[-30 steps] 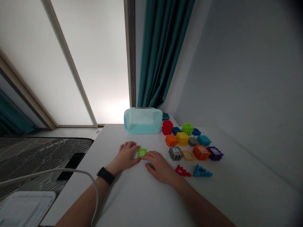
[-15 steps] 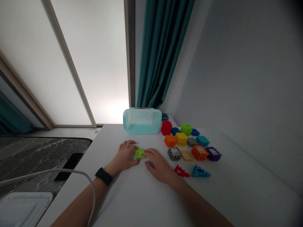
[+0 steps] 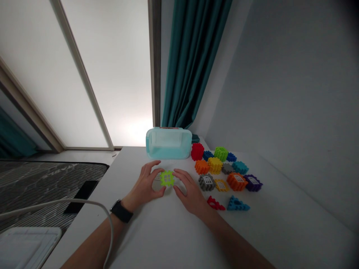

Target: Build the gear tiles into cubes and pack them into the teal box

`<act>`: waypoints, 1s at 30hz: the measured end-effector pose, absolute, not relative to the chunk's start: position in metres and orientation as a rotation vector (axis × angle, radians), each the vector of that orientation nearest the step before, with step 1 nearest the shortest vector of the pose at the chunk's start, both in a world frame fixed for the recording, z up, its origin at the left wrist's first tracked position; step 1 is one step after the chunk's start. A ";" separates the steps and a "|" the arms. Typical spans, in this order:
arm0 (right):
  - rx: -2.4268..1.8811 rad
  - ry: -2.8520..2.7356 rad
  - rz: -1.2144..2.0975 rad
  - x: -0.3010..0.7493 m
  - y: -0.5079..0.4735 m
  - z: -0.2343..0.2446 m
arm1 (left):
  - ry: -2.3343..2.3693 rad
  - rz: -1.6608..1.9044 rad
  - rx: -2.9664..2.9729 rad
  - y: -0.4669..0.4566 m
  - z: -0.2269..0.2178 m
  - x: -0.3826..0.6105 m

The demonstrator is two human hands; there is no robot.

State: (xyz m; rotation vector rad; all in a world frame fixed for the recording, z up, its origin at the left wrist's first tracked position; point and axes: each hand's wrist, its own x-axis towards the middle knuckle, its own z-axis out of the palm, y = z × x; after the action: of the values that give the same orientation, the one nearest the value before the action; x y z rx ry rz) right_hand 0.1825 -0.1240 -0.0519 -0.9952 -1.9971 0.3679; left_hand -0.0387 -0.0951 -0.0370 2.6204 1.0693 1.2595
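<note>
- Cupping a lime-green ridged block (image 3: 167, 178) between left hand (image 3: 144, 184) and right hand (image 3: 190, 192) — grip curved and part-open, firmness not determinable.
- Right on table (image 3: 280, 224): multicoloured ridged blocks (image 3: 236, 181).
- Far: pale-blue plastic bin (image 3: 168, 143).

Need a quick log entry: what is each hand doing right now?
Left hand: open, beside the lime-green toy block, not clearly gripping it.
Right hand: open, spread near the block, holding nothing.

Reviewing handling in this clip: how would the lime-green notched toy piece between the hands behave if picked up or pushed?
The lime-green notched toy piece looks thin with window cut-outs, so it is probably light for its size. Its moulded look suggests fairly stiff, not floppy. Its toothed edge should grip well and would likely stop it rolling far.
</note>
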 end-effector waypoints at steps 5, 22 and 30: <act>-0.968 -2.037 0.301 0.183 -0.124 -0.052 | 1.005 1.267 2.622 -0.096 -0.038 -0.037; -0.880 -1.955 0.296 0.187 -0.120 -0.050 | 0.910 1.000 2.502 -0.102 -0.032 -0.032; -1.036 -1.831 0.503 0.181 -0.125 -0.045 | 0.875 0.968 2.136 -0.100 -0.031 -0.022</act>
State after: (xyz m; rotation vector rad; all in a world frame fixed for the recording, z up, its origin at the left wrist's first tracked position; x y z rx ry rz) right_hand 0.1814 -0.1245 -0.0453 -1.0358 -1.8307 0.5033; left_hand -0.0216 -0.1001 -0.0312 2.1358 0.8754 0.9679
